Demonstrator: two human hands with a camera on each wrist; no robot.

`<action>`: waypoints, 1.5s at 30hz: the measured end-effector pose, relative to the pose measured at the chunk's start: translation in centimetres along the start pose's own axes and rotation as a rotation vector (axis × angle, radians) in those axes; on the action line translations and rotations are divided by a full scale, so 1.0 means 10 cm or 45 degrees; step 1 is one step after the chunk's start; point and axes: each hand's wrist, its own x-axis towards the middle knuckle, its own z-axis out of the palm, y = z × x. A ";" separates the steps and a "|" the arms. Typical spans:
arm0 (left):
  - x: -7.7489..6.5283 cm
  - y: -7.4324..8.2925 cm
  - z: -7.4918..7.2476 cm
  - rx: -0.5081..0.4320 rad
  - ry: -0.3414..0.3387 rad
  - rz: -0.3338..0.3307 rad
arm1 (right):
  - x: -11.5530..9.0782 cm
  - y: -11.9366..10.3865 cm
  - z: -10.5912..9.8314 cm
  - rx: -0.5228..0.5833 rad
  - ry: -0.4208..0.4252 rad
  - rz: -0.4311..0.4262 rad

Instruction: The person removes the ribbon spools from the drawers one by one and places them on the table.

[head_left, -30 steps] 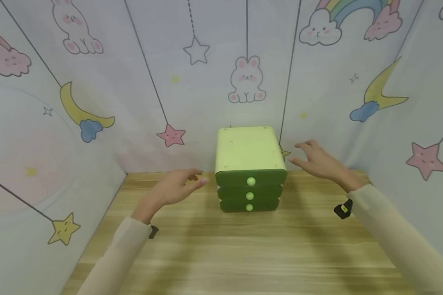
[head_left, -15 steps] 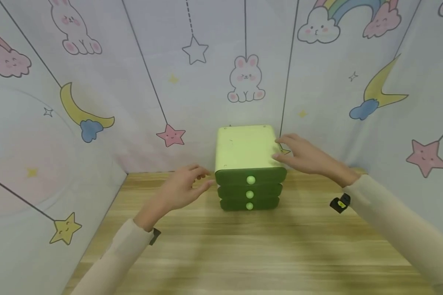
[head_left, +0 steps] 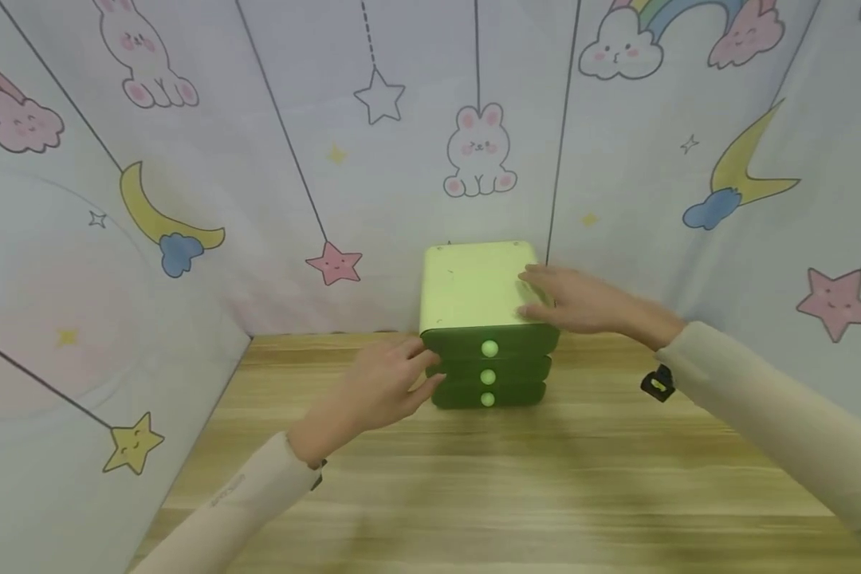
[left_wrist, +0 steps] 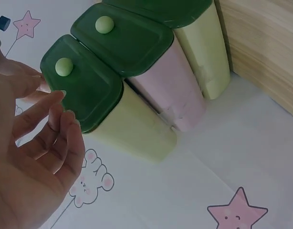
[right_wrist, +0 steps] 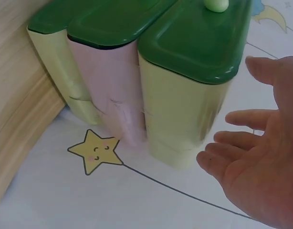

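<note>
A small three-tier drawer box [head_left: 473, 283] stands against the back wall, with a pale yellow-green top and dark green fronts with round light green knobs [head_left: 489, 348]. In the wrist views its side shows a pink middle tier [left_wrist: 168, 93] between pale green ones, all drawers closed. My left hand [head_left: 373, 387] is at the box's front left corner, fingers loosely bent and gripping nothing; contact with the box is unclear. On the other side, my right hand [head_left: 581, 299] reaches over the right edge of the top, its fingers [right_wrist: 249, 119] spread beside the upper tier; whether they touch it cannot be told.
The box rests on a wood-grain tabletop [head_left: 473, 486]. White cloth walls [head_left: 395, 175] printed with rabbits, stars and moons enclose it at the back and on both sides. A black wrist device [head_left: 658, 383] hangs under the right cuff.
Both hands have moved inward to the box. The left has come right to the front left corner, and the right has come left over the top's right edge. The box has not moved.
</note>
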 end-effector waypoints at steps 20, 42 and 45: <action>0.47 0.40 0.21 0.187 -0.003 0.096 | 0.24 0.13 0.03 -0.281 -0.203 -0.100; 0.54 0.45 0.61 0.776 0.149 0.267 | 0.31 0.29 0.18 -0.259 -0.120 -0.215; 0.55 0.44 0.65 0.807 0.200 0.270 | 0.32 0.27 0.16 -0.255 -0.113 -0.217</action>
